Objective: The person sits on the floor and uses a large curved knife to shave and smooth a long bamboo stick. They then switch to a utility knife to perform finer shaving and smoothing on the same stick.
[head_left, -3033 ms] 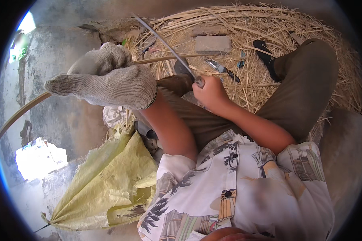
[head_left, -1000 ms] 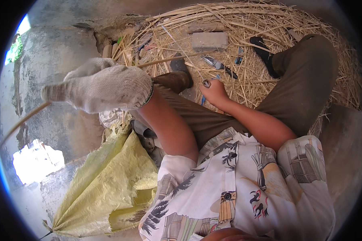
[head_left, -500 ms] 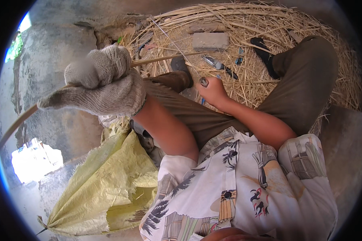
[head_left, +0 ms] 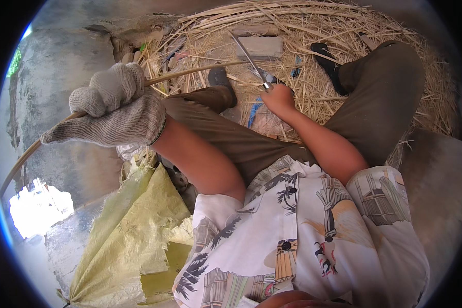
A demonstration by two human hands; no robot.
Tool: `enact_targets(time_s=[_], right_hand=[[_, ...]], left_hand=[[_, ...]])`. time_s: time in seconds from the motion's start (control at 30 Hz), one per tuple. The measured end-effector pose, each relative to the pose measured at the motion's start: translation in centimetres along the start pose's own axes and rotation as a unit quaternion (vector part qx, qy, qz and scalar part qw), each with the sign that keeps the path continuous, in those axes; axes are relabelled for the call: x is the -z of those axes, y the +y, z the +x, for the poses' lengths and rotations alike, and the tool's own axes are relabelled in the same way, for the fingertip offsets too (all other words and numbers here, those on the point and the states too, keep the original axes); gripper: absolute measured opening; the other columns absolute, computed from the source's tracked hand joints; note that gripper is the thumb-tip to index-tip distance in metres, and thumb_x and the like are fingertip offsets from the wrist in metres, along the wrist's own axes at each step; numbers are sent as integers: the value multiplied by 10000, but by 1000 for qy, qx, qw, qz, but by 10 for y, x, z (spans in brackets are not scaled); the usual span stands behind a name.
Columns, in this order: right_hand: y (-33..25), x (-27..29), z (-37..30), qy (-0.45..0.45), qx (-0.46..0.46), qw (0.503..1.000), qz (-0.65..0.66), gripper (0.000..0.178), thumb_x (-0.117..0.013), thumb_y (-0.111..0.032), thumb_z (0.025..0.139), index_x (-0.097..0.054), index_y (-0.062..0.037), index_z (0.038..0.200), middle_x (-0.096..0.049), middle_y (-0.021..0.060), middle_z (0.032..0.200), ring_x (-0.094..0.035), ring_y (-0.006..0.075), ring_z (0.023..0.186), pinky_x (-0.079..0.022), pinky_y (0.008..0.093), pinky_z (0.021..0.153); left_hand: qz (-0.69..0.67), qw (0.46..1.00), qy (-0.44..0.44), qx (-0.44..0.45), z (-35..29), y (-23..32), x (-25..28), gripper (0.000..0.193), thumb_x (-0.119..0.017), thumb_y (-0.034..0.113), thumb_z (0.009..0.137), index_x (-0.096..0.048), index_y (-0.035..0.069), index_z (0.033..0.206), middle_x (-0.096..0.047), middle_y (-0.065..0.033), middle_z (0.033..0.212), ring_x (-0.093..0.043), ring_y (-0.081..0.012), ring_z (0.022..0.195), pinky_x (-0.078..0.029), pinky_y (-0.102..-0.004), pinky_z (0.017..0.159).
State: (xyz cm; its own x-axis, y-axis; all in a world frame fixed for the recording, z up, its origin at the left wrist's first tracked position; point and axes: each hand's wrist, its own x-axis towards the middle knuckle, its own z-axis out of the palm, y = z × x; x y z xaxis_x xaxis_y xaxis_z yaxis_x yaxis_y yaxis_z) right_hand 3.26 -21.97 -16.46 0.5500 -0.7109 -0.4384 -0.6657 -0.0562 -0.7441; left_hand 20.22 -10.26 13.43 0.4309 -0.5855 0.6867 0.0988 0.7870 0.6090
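Observation:
My left hand (head_left: 110, 110), in a grey knitted glove, is closed around a long, thin, tan strip of cane or bamboo (head_left: 187, 72). One end bows down past the glove at the far left. The other end reaches right, close to the blade; whether they touch I cannot tell. My bare right hand (head_left: 281, 101) grips a knife (head_left: 249, 57) by its handle, which the fingers mostly hide. Its long, narrow blade points away and slightly left, over the straw-strewn floor.
Straw and shaved strips (head_left: 354, 25) cover the floor around my feet. A grey brick (head_left: 260, 47) lies beyond the knife. Partly behind the blade is a metal tool (head_left: 273, 77). A torn yellow woven sack (head_left: 128, 226) lies at lower left, beside a grey wall (head_left: 66, 77).
My right hand has moved a little right and farther away. The knife has turned, showing more of the blade's face. My gloved left hand keeps its hold on the strip; the view has shifted slightly.

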Motion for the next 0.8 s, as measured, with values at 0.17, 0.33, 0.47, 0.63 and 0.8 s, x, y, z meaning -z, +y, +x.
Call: enact_targets(time_s=[0.17, 0.33, 0.47, 0.63, 0.8], right_hand=[[20, 10, 13, 49, -115, 990, -62, 300, -706, -302, 858, -741, -35, 988, -737, 197, 1007, -721, 370, 971, -566, 482, 838], [75, 1, 49, 105, -135, 975, -140, 283, -683, -279, 911, -726, -19, 1013, -732, 204, 1011, -724, 349, 955, -568, 479, 828], [82, 2, 59, 106, -155, 970, -155, 311, -666, -245, 933, -655, -13, 1140, -727, 202, 1053, -722, 355, 973, -570, 485, 843], [102, -1, 65, 135, -175, 959, -178, 290, -639, -235, 958, -601, -19, 1147, -719, 221, 1047, -712, 391, 989, -565, 499, 857], [98, 12, 69, 128, -186, 963, -147, 330, -653, -250, 962, -537, -34, 1184, -692, 214, 1131, -687, 379, 1079, -553, 513, 892]], left_hand=[[108, 973, 189, -74, -4, 12, 21, 744, -363, 895, 872, -312, 232, 538, -298, 56, 493, -221, -105, 435, -160, -294, 455], [3, 998, 56, -17, -6, 18, 35, 732, -369, 873, 890, -371, 234, 534, -308, 59, 492, -237, -94, 432, -177, -282, 451], [28, 995, 88, -24, -16, 22, 40, 715, -398, 850, 901, -413, 228, 551, -340, 61, 500, -252, -97, 434, -193, -281, 454], [49, 993, 107, 2, -19, 18, 42, 705, -421, 838, 902, -440, 222, 560, -361, 65, 514, -265, -97, 444, -209, -280, 453], [72, 990, 117, -13, -18, 16, 38, 697, -422, 842, 896, -481, 226, 575, -396, 65, 514, -316, -89, 428, -249, -272, 431]])
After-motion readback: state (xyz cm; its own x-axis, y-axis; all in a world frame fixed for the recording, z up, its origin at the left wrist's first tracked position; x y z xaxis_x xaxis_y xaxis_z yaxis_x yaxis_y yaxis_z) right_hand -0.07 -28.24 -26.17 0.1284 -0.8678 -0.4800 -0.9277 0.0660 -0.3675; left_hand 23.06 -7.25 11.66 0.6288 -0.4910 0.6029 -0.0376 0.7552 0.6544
